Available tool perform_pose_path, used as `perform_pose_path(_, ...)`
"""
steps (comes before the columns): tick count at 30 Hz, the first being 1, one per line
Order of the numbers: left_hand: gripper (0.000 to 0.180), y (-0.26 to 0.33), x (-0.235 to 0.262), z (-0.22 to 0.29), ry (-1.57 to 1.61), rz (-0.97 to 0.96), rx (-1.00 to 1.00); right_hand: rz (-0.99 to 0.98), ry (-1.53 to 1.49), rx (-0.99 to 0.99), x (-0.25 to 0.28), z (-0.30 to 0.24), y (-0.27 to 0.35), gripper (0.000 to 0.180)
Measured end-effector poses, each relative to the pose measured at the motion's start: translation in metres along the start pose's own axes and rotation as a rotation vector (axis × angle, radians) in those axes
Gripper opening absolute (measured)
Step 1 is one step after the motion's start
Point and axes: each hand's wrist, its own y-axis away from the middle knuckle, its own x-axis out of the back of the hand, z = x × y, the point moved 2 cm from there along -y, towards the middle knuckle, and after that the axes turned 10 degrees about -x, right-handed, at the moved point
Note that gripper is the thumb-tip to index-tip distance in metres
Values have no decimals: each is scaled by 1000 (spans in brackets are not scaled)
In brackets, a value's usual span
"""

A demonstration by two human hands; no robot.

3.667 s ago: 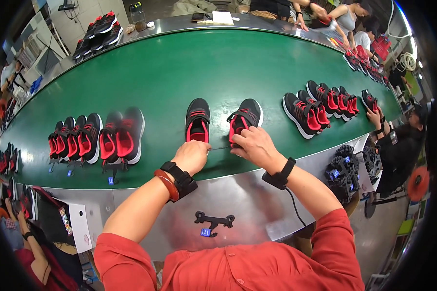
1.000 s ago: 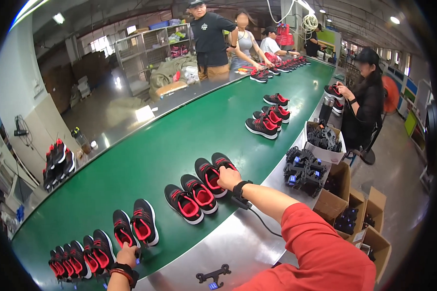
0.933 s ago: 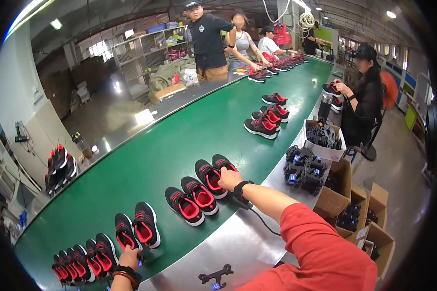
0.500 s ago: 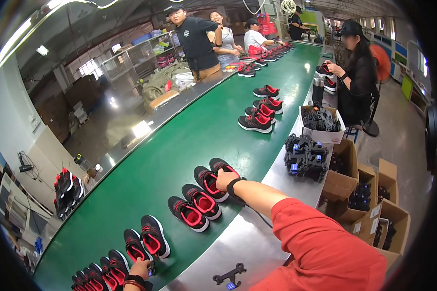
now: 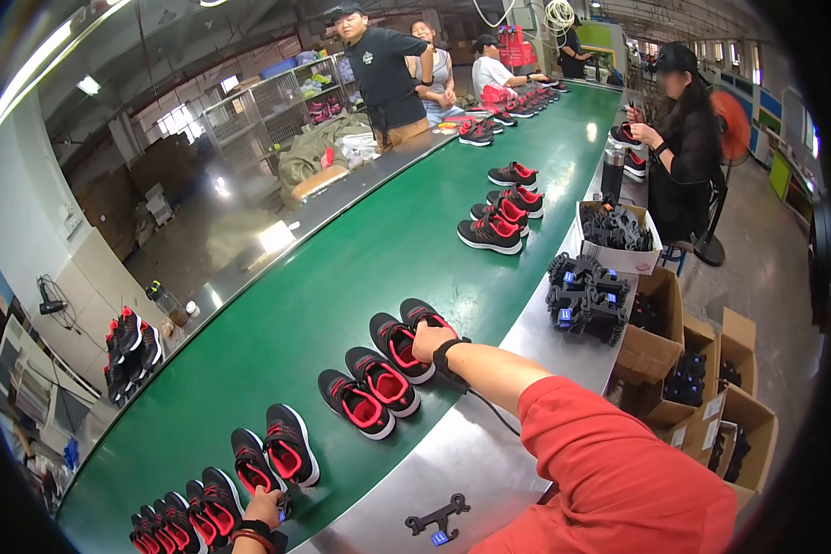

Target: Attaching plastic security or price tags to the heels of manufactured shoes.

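Note:
Black sneakers with red linings and white soles stand in groups on a green belt. At the middle, my right hand (image 5: 429, 342) is closed on the heel opening of a sneaker (image 5: 419, 312), the farthest of a close row. My left hand (image 5: 265, 509) is down at the lower left, behind the heel of another sneaker (image 5: 252, 458). A dark piece with a blue tag shows beside its fingers, like the black plastic shoe hanger (image 5: 438, 519) lying on the metal ledge; my fingers hide most of it. Another sneaker (image 5: 291, 445) stands right beside that one.
A pile of black hangers (image 5: 586, 300) and a white box of hangers (image 5: 617, 231) sit on the right-hand ledge. Open cardboard boxes (image 5: 651, 355) stand below. A seated co-worker (image 5: 681, 157) handles a shoe at far right; other people stand or sit across the belt (image 5: 342, 277).
The view has shifted slightly, moving the far scene right and down. Both my hands stay at the same sneakers. The co-worker at right has changed hand position over a shoe.

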Motion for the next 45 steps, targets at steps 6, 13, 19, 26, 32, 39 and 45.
perform_pose_path(6, 35, 4, -8, -6, -27, 24, 15, 47, -7, 47, -15, 4, -6, 44)
perform_pose_path(13, 35, 10, -5, -6, -33, 19, 44, 9, -40, 42, -14, -1, 1, 46)
perform_pose_path(19, 34, 15, -12, -21, -25, 14, 31, 11, -16, 47, -20, -7, 4, 44)
perform_pose_path(26, 34, 19, -11, -25, -32, 26, 40, -7, -45, 48, -27, -10, 4, 44)
perform_pose_path(32, 32, 21, -12, -27, 5, 37, 19, 14, -41, 67, -29, -11, 6, 43)
perform_pose_path(39, 31, 41, 0, -12, 61, 49, 91, 4, -62, 56, -41, -16, 19, 43)
perform_pose_path(45, 48, 66, 9, 6, 46, 227, 68, 12, -104, 76, -43, -19, 15, 43)
